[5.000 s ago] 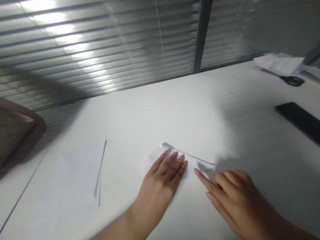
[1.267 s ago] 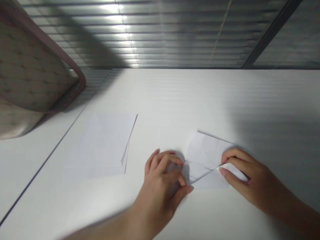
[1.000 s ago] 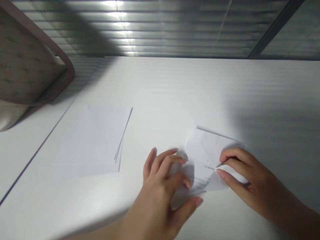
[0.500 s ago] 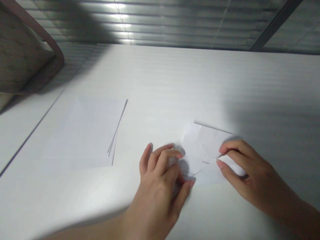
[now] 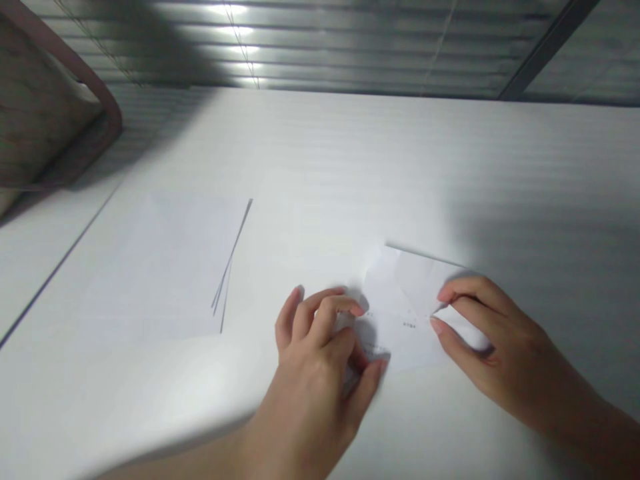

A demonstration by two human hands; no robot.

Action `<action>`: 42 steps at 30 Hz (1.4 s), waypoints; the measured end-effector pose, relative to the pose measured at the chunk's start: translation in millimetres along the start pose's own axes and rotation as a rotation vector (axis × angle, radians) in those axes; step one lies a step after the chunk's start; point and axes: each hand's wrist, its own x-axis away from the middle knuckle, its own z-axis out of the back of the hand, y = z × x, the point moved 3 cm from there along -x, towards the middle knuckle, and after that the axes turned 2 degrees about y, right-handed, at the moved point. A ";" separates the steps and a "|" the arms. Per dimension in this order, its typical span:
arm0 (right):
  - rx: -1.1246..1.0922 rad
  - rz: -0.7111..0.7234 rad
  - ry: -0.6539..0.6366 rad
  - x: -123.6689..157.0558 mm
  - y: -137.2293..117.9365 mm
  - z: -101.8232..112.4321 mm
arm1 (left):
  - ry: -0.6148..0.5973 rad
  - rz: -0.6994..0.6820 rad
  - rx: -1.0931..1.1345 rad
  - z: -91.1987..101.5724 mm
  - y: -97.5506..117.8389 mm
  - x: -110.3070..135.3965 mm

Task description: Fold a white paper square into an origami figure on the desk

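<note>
A small folded white paper [image 5: 405, 300] with faint printed marks lies on the white table [image 5: 350, 153] in front of me. My left hand [image 5: 320, 360] curls over its left end, thumb and fingers pinching a folded flap there. My right hand [image 5: 480, 340] presses on the paper's right part, with index finger and thumb pinched at a crease near the middle. Both hands are closed on the paper.
A few loose white sheets [image 5: 170, 267] lie flat to the left of my hands. A padded chair [image 5: 45, 113] with a reddish-brown frame stands at the far left beyond the table edge. Closed window blinds [image 5: 320, 40] run along the back.
Five seconds ago my hands lay flat on the folded paper. Since a second ago my left hand has pulled its pinched flap inward; the right hand has held still.
</note>
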 end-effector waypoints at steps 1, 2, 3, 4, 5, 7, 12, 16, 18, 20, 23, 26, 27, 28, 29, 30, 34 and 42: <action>0.003 -0.004 0.007 0.3 0.4 -0.2 | 0.001 -0.002 -0.004 0.2 0.1 -0.2; 0.004 -0.007 0.019 0.9 0.8 -0.2 | -0.002 -0.004 -0.006 0.4 0.3 -0.5; 0.003 -0.009 0.032 1.8 1.2 -0.1 | -0.005 -0.005 -0.007 0.5 0.4 -0.8; 0.005 -0.003 0.041 2.9 1.3 0.0 | -0.007 -0.008 -0.007 0.7 0.6 -1.1; 0.013 0.013 0.039 4.3 0.9 0.1 | -0.008 -0.010 -0.008 0.6 0.7 -1.4; 0.051 0.072 0.005 7.3 -1.8 -0.3 | -0.008 -0.012 -0.012 0.4 0.6 -1.6; 0.010 0.203 -0.097 9.7 -12.6 -0.3 | 0.022 0.022 0.027 1.4 -0.3 -0.4; -0.055 0.129 -0.034 2.8 -13.9 -0.2 | 0.018 0.050 0.062 2.4 1.8 -0.9; -0.071 0.052 -0.006 -1.0 -11.0 -2.1 | 0.018 0.046 0.060 1.5 2.9 -1.7; -0.091 -0.005 -0.001 -3.7 -7.5 -4.9 | 0.031 0.034 0.048 0.5 2.4 -2.3; -0.115 -0.023 -0.020 -5.8 -4.2 -8.3 | 0.062 -0.024 0.026 3.4 -0.7 -0.8; -0.125 -0.027 -0.033 -6.6 -3.1 -9.5 | 0.050 -0.242 -0.006 14.3 0.5 8.5; -0.129 -0.031 -0.038 -6.8 -3.0 -9.6 | 0.031 -0.351 -0.038 18.5 3.0 14.4; -0.133 -0.035 -0.041 -6.9 -2.9 -9.6 | -0.005 -0.452 -0.102 21.6 6.0 21.5; -0.137 -0.036 -0.046 -7.0 -2.7 -9.7 | -0.049 -0.533 -0.178 23.3 9.1 29.4; -0.138 -0.037 -0.049 -7.0 -2.4 -9.8 | -0.062 -0.561 -0.247 24.4 11.8 36.9; -0.129 -0.031 -0.054 -7.0 -0.7 -10.4 | 0.004 -0.440 -0.453 16.1 22.0 57.4; -0.118 0.014 -0.039 -7.2 -1.5 -9.5 | 0.160 -0.248 -0.490 -20.2 39.0 69.4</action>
